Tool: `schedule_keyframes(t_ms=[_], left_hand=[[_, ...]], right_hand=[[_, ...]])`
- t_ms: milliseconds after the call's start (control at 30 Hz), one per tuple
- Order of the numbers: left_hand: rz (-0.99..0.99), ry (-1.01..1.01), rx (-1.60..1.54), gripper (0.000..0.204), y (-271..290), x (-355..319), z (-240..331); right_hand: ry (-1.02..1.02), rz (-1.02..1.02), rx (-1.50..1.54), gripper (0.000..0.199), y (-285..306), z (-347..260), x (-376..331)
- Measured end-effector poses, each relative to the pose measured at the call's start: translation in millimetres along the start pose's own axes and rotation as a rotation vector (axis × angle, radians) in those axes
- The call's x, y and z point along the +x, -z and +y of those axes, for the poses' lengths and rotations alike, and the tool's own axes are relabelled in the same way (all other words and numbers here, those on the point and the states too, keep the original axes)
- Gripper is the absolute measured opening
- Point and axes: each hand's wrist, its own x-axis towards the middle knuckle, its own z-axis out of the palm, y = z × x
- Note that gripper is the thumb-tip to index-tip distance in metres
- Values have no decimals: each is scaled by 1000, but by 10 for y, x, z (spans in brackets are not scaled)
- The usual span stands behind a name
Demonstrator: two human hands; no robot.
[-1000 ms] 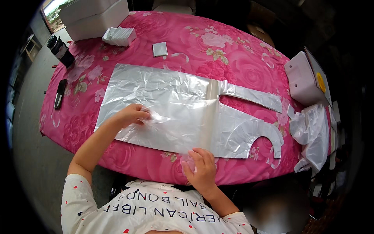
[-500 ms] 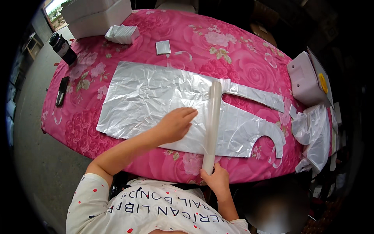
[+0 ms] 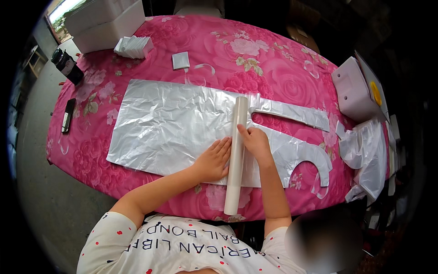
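A translucent plastic apron [image 3: 173, 123] lies flat on a pink floral tablecloth [image 3: 255, 59], its neck loop and straps [image 3: 301, 150] to the right. A narrow folded band of the apron [image 3: 237, 155] runs from the far edge down past the table's near edge. My left hand [image 3: 212, 160] lies flat with fingers together on the sheet, just left of that band. My right hand [image 3: 255, 141] presses on the band's right edge, fingers curled over it.
A crumpled heap of clear plastic [image 3: 369, 160] sits at the right edge beside a white box [image 3: 353, 91]. At the back are a stack of folded white packets [image 3: 134, 45], a small square packet [image 3: 180, 60] and a white foam box [image 3: 105, 20]. A black phone [image 3: 68, 115] lies far left.
My left hand moved right across the sheet to the folded band. My right hand rose from the table's near edge onto the band, which now lies flat and straight.
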Motion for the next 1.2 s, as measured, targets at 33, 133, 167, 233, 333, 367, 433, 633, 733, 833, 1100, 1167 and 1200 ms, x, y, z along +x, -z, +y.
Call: schedule_keyframes(t_ms=[33,133,167,233,333,367,433,633,733,833,1100,1167,1200], left_hand=[[7,-1,4,67,1,11,1],[-16,0,25,68,9,18,11],[-48,-5,37,68,24,35,26],[-53,-4,37,69,29,29,14],[-9,-2,9,69,5,-5,1],[-14,-3,11,70,20,-3,8],[-21,-12,20,69,24,7,29],[0,9,22,69,19,-43,-4],[53,-33,-90,66,41,-9,1],[38,-55,287,65,23,-8,32],[67,-85,-172,59,394,-798,-334],[93,-47,-147,60,624,-1372,-637],[142,-11,-100,57,789,-1502,-725]], right_hand=[[42,112,6,64,-22,-38,203],[-41,233,645,47,-130,-22,772],[-73,258,1008,41,-152,59,926],[-63,203,1687,30,-120,261,1120],[117,306,2072,22,345,770,1221],[160,396,2113,25,555,982,1191],[213,516,2107,36,1048,1456,1083],[428,481,1574,40,1080,-130,620],[566,297,986,42,-80,-928,626],[592,-48,492,49,-1112,-1660,399],[1072,-89,163,66,-1509,-1730,-388],[1081,-66,150,62,-1081,-1409,-543],[1040,-27,101,57,-853,-1208,-612]])
